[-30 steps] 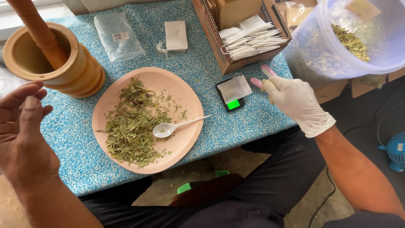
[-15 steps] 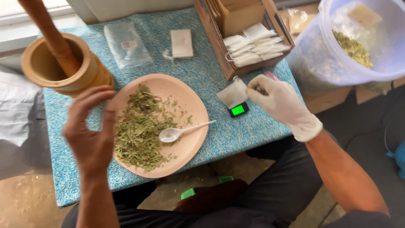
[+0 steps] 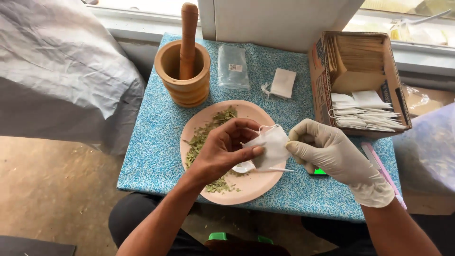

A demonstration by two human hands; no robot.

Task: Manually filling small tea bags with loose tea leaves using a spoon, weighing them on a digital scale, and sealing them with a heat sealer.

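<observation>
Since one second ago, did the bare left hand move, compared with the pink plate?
Yes. The left hand moved right, from beyond the plate's left edge to above it, where it now holds the white bag with the right hand.

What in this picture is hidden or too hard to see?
Head view:
- Spoon: mostly hidden by the left hand and white bag.
- Small scale: covered by the gloved right hand; only its green light shows.
- Bag's inside: not visible.
- Plastic tub: cut off by the right edge.
</observation>
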